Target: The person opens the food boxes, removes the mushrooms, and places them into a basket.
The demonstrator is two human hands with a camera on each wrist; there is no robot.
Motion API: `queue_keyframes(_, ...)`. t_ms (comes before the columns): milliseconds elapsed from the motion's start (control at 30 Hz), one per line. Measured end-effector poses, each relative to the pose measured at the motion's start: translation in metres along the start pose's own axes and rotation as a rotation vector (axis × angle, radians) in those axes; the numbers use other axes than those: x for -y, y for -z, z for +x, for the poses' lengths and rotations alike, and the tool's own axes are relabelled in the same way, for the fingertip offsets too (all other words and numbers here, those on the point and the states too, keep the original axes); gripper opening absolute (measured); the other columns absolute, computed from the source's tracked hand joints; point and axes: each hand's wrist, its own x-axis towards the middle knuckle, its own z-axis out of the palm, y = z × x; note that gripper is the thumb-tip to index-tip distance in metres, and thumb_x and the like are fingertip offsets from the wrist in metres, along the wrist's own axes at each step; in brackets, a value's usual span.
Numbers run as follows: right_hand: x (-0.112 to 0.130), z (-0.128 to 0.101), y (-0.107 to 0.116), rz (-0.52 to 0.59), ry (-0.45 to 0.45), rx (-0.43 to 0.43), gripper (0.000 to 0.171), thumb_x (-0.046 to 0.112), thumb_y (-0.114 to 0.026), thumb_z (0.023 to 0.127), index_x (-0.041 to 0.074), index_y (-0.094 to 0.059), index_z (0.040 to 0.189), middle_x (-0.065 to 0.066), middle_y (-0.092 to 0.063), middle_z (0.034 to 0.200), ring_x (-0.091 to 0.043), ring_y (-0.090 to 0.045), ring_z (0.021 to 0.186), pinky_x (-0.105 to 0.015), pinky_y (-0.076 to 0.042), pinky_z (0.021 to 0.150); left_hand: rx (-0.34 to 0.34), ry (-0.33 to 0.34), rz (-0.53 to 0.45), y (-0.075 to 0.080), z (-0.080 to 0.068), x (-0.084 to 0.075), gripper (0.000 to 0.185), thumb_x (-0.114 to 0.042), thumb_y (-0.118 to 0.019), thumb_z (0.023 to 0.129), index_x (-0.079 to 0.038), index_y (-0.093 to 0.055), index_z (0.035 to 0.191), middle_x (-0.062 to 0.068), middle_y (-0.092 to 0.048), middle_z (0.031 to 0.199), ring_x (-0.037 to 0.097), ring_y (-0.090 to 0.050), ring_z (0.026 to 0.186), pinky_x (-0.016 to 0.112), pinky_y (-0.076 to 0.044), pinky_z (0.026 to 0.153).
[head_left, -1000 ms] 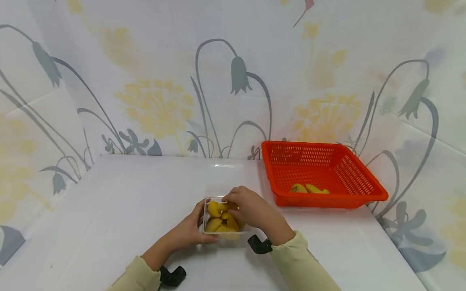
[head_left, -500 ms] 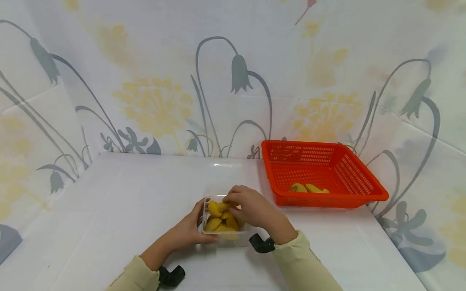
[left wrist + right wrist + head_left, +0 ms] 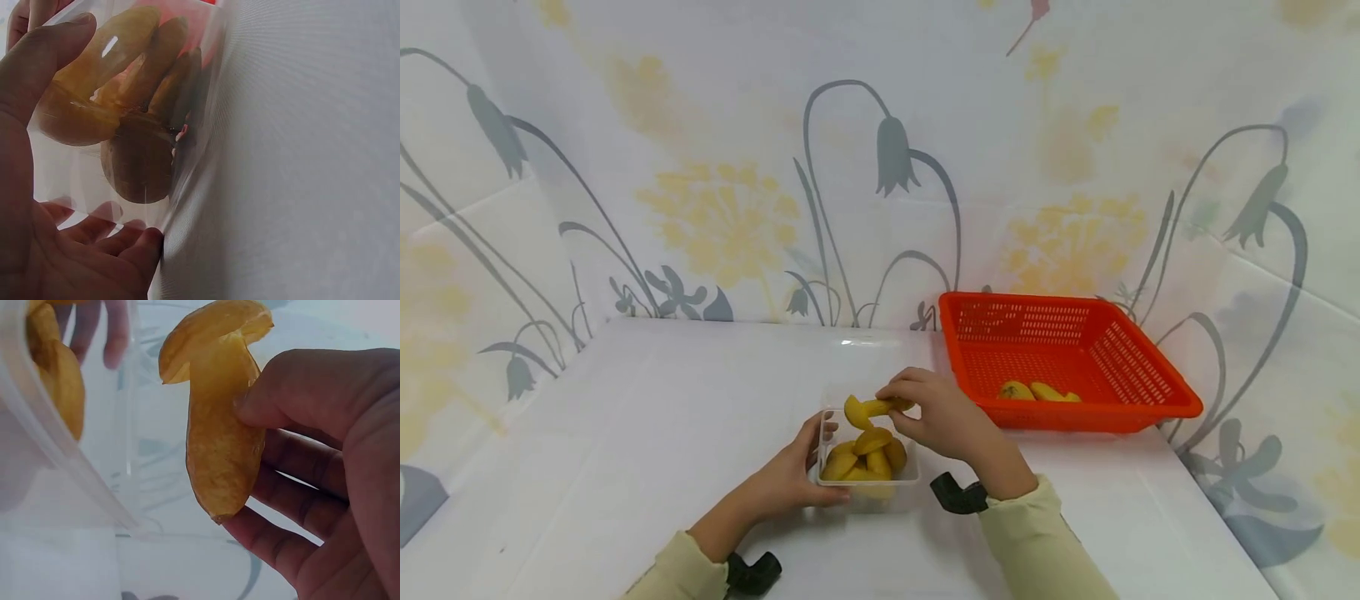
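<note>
Your right hand (image 3: 942,415) pinching one yellow mushroom-shaped piece (image 3: 867,408) above the clear tub (image 3: 833,427), your left hand (image 3: 793,475) gripping the tub's side, more yellow pieces (image 3: 868,457) inside, orange basket (image 3: 1138,398) close on the right holding yellow pieces (image 3: 1037,390)

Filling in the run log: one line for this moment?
left hand: holds clear plastic tub | right hand: pinches yellow mushroom-shaped piece above tub | orange basket: right

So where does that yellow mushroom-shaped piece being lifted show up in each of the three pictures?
Head: the yellow mushroom-shaped piece is at centre, pinched by the right hand just above the clear tub.
Left wrist: I cannot pick it out; only pieces inside the tub show.
Right wrist: it fills the centre, held between thumb and fingers.
Shared landmark: the clear tub.
</note>
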Motion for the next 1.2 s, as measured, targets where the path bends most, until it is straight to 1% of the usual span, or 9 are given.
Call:
queue_keyframes(133,-0.006,-0.002,0.009,-0.009,0.000,-0.068,0.020,0.014,-0.069,0.088,0.015,-0.072,0.109,0.005,-0.066,0.105,-0.008,-0.061,0.090,-0.024,-0.057,0.082,0.005,0.001,0.001,0.000,-0.001,0.000,0.112,-0.036,-0.086,0.072,-0.018,-0.011,0.154,0.011,-0.030,0.156,0.036,-0.027,0.146,0.051,-0.028,0.117)
queue_keyframes(267,-0.014,-0.003,0.015,0.009,0.009,-0.129,0.021,0.012,-0.071,0.087,0.014,-0.072,0.108,0.004,-0.066,0.101,-0.009,-0.061,0.088,-0.025,-0.058,0.081,0.008,-0.003,-0.008,0.000,-0.001,-0.001,0.111,-0.033,-0.086,0.072,-0.018,-0.011,0.154,0.012,-0.029,0.157,0.035,-0.026,0.147,0.051,-0.028,0.117)
queue_keyframes(467,-0.024,-0.006,0.023,0.027,-0.009,-0.184,0.022,0.010,-0.071,0.087,0.013,-0.072,0.109,0.002,-0.067,0.101,-0.011,-0.063,0.087,-0.030,-0.059,0.082,0.011,-0.005,-0.022,0.000,-0.002,0.001,0.111,-0.031,-0.085,0.073,-0.019,-0.011,0.154,0.013,-0.029,0.157,0.036,-0.026,0.146,0.052,-0.028,0.117)
queue_keyframes(667,-0.035,-0.011,0.031,0.022,-0.066,-0.205,0.024,0.010,-0.069,0.087,0.010,-0.071,0.111,-0.002,-0.067,0.105,-0.016,-0.065,0.090,-0.035,-0.060,0.082,0.013,-0.011,-0.019,-0.002,-0.002,0.002,0.112,-0.032,-0.085,0.073,-0.017,-0.010,0.154,0.013,-0.029,0.156,0.036,-0.026,0.146,0.053,-0.028,0.116)
queue_keyframes(733,-0.039,-0.012,0.033,0.009,-0.096,-0.209,0.024,0.011,-0.069,0.088,0.011,-0.071,0.112,-0.002,-0.066,0.107,-0.017,-0.065,0.091,-0.034,-0.060,0.083,0.013,-0.010,-0.018,-0.002,-0.001,0.003,0.112,-0.032,-0.085,0.072,-0.016,-0.010,0.154,0.013,-0.030,0.156,0.037,-0.026,0.146,0.052,-0.028,0.117)
queue_keyframes(900,-0.049,-0.016,0.040,-0.015,-0.150,-0.239,0.024,0.014,-0.070,0.088,0.011,-0.070,0.112,-0.003,-0.066,0.108,-0.021,-0.064,0.095,-0.038,-0.059,0.084,0.013,-0.021,-0.015,-0.002,-0.001,0.002,0.112,-0.031,-0.086,0.072,-0.015,-0.011,0.154,0.013,-0.030,0.156,0.039,-0.027,0.146,0.052,-0.027,0.117)
queue_keyframes(1100,-0.061,-0.022,0.046,-0.003,-0.215,-0.271,0.024,0.016,-0.068,0.090,0.012,-0.069,0.114,-0.003,-0.065,0.110,-0.023,-0.064,0.098,-0.041,-0.059,0.085,0.019,-0.037,-0.009,0.000,0.000,0.002,0.111,-0.030,-0.085,0.073,-0.014,-0.011,0.154,0.013,-0.029,0.156,0.039,-0.025,0.146,0.052,-0.027,0.117)
queue_keyframes(1200,-0.067,-0.024,0.047,-0.003,-0.226,-0.277,0.026,0.016,-0.067,0.091,0.012,-0.068,0.117,-0.004,-0.064,0.113,-0.024,-0.063,0.099,-0.042,-0.059,0.085,0.022,-0.030,-0.006,0.001,0.000,0.002,0.112,-0.031,-0.085,0.073,-0.015,-0.010,0.154,0.013,-0.028,0.156,0.039,-0.024,0.146,0.052,-0.027,0.117)
